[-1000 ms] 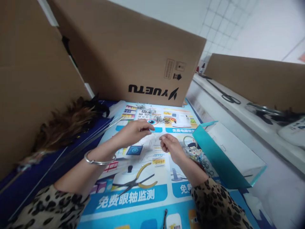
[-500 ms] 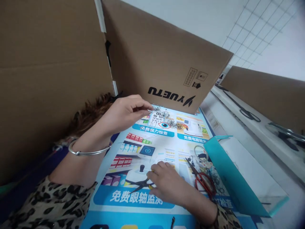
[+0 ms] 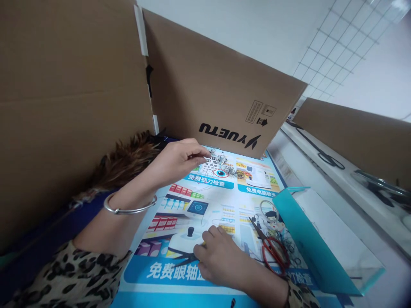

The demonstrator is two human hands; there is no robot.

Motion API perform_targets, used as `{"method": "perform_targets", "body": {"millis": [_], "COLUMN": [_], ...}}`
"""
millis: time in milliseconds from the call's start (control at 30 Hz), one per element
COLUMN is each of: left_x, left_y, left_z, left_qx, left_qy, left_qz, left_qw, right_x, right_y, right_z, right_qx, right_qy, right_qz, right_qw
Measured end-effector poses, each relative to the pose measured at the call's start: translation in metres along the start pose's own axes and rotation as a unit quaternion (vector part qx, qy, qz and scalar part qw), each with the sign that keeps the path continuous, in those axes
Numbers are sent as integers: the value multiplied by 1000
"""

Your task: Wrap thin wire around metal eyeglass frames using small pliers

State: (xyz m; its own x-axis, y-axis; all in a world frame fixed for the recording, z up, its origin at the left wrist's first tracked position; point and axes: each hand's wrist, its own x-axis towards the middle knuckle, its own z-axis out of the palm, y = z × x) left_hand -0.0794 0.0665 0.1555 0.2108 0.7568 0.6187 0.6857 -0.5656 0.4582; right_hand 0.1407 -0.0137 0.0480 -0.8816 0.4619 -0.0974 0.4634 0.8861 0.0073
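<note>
My left hand [image 3: 184, 162], with a silver bangle at its wrist, is raised over the far part of the printed sheet, thumb and fingertips pinched together. What they hold, if anything, is too small to make out. Just beyond the fingertips lie tangled bunches of small silvery metal pieces [image 3: 229, 170]. Lower down, my right hand [image 3: 220, 256] is closed around a pair of pliers [image 3: 186, 259]; the dark jaws point left and the fingers cover the handles. Red-handled scissors [image 3: 274, 254] lie right of this hand, beside several loose metal rings [image 3: 293, 250].
Cardboard panels [image 3: 221, 77] stand at the back and left. A teal-edged box [image 3: 324, 239] lies at the right. Brown feathers [image 3: 128, 160] lie along the left panel. Beyond the sheet's right side, a white ledge [image 3: 321, 154] carries another pair of scissors [image 3: 330, 160].
My left hand appears slightly lower and further right, still pinched. My right hand has shifted a little left on the pliers, covering more of them. The whole view has tilted slightly.
</note>
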Motion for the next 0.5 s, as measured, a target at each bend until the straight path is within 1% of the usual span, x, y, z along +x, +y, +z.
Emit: {"method": "perform_targets", "body": {"millis": [133,233,400,500], "left_x": [0,-1,-5,-7], "left_y": [2,4,4,6], "left_z": [10,17,23,25], "left_qx": [7,15,29,32], "left_qy": [-20,-33,-52,-56], "left_qz": [0,1,1,5], "left_qw": [1000,999,998,998], "right_x": [0,-2,-3,-4], "right_y": [-5,-8,-7,-8], "right_z": [3,5,10,9], "right_qx": [-21,-29,-35,-55], "right_qy": [10,28,65,84], "right_qz": [-24,-54,-77,-100], "right_qw": [999,998,994,990]}}
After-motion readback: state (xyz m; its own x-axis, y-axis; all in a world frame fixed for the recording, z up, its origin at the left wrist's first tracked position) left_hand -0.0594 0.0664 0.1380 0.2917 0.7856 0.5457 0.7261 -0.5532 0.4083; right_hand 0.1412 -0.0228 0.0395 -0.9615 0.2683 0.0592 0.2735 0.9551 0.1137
